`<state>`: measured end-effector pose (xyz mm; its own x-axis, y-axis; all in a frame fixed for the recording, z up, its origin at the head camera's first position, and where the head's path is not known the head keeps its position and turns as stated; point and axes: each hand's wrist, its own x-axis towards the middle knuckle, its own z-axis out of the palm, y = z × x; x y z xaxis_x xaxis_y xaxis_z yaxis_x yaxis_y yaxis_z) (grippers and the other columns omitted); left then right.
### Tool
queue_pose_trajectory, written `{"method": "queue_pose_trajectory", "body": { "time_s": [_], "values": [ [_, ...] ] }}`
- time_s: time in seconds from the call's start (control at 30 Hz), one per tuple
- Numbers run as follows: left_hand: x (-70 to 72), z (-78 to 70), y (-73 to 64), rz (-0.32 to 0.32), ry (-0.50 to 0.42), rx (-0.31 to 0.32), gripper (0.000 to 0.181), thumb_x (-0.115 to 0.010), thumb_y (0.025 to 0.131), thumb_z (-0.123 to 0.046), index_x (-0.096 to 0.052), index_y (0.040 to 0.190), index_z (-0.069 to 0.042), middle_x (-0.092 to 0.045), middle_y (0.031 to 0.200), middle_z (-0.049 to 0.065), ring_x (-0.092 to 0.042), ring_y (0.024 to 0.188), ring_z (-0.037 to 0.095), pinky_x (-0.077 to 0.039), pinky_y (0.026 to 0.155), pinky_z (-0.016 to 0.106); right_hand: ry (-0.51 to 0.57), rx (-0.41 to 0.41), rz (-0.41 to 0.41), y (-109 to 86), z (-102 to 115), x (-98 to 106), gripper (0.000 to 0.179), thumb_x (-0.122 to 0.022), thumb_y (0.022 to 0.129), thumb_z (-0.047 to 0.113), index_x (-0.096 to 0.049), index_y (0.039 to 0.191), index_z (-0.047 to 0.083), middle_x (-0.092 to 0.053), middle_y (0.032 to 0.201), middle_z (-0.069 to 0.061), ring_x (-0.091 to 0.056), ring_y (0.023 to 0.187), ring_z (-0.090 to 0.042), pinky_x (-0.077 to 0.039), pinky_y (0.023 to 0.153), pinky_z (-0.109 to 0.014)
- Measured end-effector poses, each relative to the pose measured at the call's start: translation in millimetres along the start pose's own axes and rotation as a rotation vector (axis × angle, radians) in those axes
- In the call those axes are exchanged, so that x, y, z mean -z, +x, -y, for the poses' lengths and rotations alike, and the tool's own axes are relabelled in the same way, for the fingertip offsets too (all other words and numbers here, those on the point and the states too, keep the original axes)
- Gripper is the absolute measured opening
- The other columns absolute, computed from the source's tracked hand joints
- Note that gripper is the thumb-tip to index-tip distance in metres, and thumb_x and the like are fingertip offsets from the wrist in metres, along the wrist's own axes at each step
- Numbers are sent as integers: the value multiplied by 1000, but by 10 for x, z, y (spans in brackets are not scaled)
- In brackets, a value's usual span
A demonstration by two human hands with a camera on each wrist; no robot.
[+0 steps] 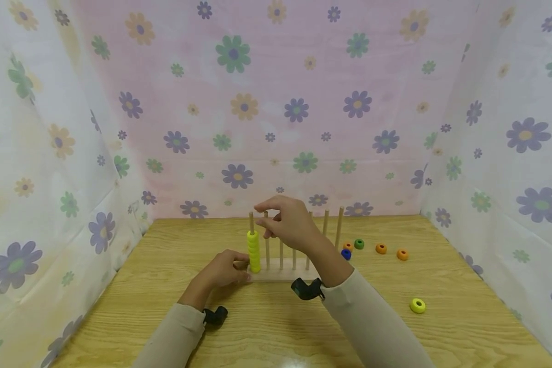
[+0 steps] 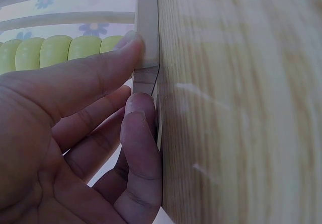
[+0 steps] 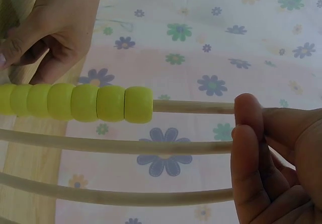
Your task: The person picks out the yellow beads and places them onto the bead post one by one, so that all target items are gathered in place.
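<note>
A wooden peg rack (image 1: 276, 276) with several upright pegs stands on the table. Yellow beads (image 1: 254, 253) are stacked on its leftmost peg, whose upper part is bare. My left hand (image 1: 223, 269) grips the left end of the rack's base, with the thumb on its front side and the fingers at its end, as the left wrist view shows. Up by the top of the leftmost peg is my right hand (image 1: 287, 222), thumb and index finger apart in the head view. No bead shows between them. In the right wrist view its fingertips (image 3: 248, 110) overlap the peg's end.
A single yellow bead (image 1: 417, 305) lies at the right front of the table. Behind it are orange beads (image 1: 402, 254), a green bead (image 1: 359, 244) and a blue bead (image 1: 346, 254), right of the rack. Flowered cloth (image 1: 276, 128) hangs around the table.
</note>
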<state>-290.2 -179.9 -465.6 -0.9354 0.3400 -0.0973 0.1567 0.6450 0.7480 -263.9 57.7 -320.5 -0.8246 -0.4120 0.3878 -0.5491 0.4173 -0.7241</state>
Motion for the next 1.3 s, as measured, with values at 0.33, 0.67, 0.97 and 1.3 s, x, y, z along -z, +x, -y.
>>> {"method": "queue_pose_trajectory", "body": {
  "time_s": [0.33, 0.67, 0.97, 1.3],
  "values": [
    [-17, 5, 15, -8, 35, -8, 50, -88, 84, -24, -74, 132, -23, -65, 143, 7, -58, 133, 42, -49, 105, 62, -51, 111, -4, -138, -48, 49, 32, -74, 98, 23, -73, 130, 20, -68, 126, 5, -72, 66, -5, -57, 52, -32],
    [-17, -36, -13, -7, 12, -2, 48, -87, 85, -22, -74, 132, -25, -66, 141, 5, -59, 132, 41, -50, 106, 60, -62, 77, -13, -413, -207, 178, 33, -76, 97, 26, -72, 129, 28, -67, 131, 6, -71, 67, -7, -55, 50, -32],
    [-22, -43, -34, -5, 6, -8, 48, -87, 86, -23, -73, 132, -25, -64, 143, 6, -61, 129, 40, -54, 102, 55, 6, 61, -17, -587, -320, 290, 32, -76, 97, 29, -72, 129, 30, -71, 122, 1, -73, 71, -9, -54, 51, -32],
    [-7, -7, -34, 10, -6, -36, 48, -86, 87, -22, -73, 133, -23, -65, 143, 7, -57, 134, 40, -49, 108, 59, 29, 38, -18, -824, -397, 442, 34, -77, 95, 33, -71, 129, 31, -77, 88, 6, -74, 73, -14, -54, 54, -32]
  ]
}}
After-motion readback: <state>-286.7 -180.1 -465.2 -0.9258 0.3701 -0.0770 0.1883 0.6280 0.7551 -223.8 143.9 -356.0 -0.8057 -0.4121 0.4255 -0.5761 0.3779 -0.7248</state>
